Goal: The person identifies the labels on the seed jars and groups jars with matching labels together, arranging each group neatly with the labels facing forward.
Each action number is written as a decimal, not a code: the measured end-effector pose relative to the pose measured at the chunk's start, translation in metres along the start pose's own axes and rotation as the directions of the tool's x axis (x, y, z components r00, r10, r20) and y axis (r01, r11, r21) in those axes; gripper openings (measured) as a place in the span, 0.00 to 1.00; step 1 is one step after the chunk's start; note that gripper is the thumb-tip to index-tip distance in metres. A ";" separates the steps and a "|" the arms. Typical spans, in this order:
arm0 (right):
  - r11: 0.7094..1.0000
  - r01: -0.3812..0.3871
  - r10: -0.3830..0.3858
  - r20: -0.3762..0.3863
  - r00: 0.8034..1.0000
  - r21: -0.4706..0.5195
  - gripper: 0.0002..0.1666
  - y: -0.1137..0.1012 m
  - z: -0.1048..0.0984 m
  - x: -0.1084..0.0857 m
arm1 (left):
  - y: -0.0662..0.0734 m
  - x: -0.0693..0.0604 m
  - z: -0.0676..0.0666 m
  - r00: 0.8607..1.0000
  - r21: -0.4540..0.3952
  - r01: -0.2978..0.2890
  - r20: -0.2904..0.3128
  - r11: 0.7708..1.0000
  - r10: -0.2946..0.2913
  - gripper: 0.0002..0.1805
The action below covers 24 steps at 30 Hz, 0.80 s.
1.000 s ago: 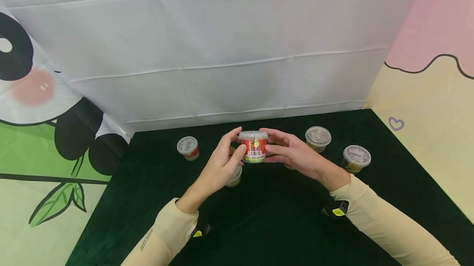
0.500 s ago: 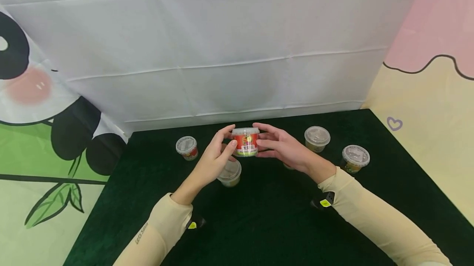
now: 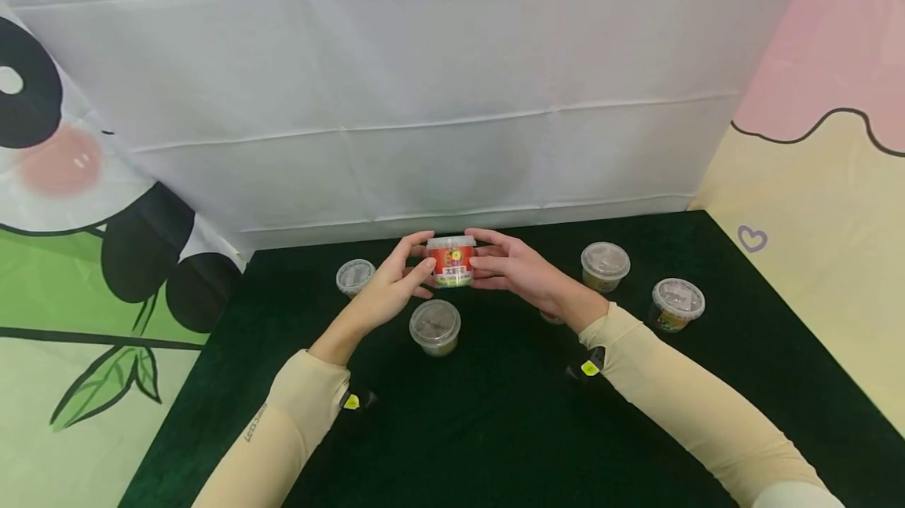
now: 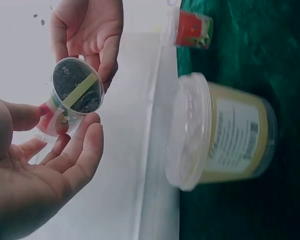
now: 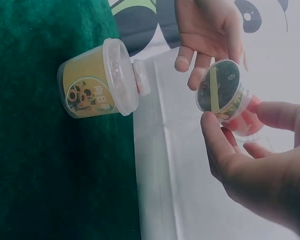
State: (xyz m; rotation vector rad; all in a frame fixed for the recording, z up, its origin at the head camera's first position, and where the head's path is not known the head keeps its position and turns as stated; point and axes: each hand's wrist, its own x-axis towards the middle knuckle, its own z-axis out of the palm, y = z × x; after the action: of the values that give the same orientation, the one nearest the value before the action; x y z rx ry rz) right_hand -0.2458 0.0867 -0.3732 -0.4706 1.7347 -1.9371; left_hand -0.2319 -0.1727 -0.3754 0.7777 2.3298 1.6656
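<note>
Between both hands, above the dark green cloth, is a small clear plastic tub point(image 3: 452, 263) with a lid and a red and green label. My left hand point(image 3: 397, 282) grips its left side, thumb in front and fingers behind. From the other side my right hand point(image 3: 519, 272) pinches it between thumb and fingers. The left wrist view shows the tub's dark base point(image 4: 79, 86), crossed by a pale green strip. Beneath the hands, a yellow-labelled tub point(image 3: 434, 327) stands upright on the cloth; its printed label point(image 5: 87, 90) shows in the right wrist view.
Two lidded tubs stand at the right, one further back point(image 3: 605, 264) and one nearer point(image 3: 677, 304). A red-labelled tub point(image 3: 353, 275) at the back left is partly behind my left hand. Another tub point(image 3: 551, 318) is mostly hidden by the right forearm. A white cloth wall point(image 3: 452, 170) rises behind.
Both hands have moved left and slightly toward the back with the red-labelled tub. The yellow-labelled tub beneath has come into full view, while the back-left tub is now partly covered.
</note>
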 end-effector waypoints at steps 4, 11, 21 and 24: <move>1.000 -0.002 0.002 -0.008 1.000 -0.001 0.35 0.001 0.003 0.018 | -0.005 0.002 -0.009 0.999 0.020 0.015 -0.035 1.000 -0.015 0.29; 0.999 -0.049 0.049 -0.034 0.998 -0.004 0.36 0.011 0.019 0.047 | -0.024 -0.003 -0.021 0.992 0.117 0.053 -0.117 0.992 -0.039 0.30; 0.998 -0.043 0.038 -0.105 0.994 -0.044 0.34 0.024 0.029 0.071 | -0.044 0.003 -0.026 0.983 0.210 0.059 -0.183 0.976 -0.020 0.29; 0.998 -0.051 0.046 -0.124 0.991 -0.040 0.35 0.029 0.029 0.072 | -0.047 0.005 -0.023 0.983 0.224 0.063 -0.180 0.973 -0.022 0.30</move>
State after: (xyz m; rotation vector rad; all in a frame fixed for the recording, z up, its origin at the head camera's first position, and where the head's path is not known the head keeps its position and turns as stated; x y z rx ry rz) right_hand -0.2846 0.0204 -0.4032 -0.3268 1.8498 -1.9341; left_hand -0.2601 -0.2004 -0.4096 0.6353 2.6766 1.5226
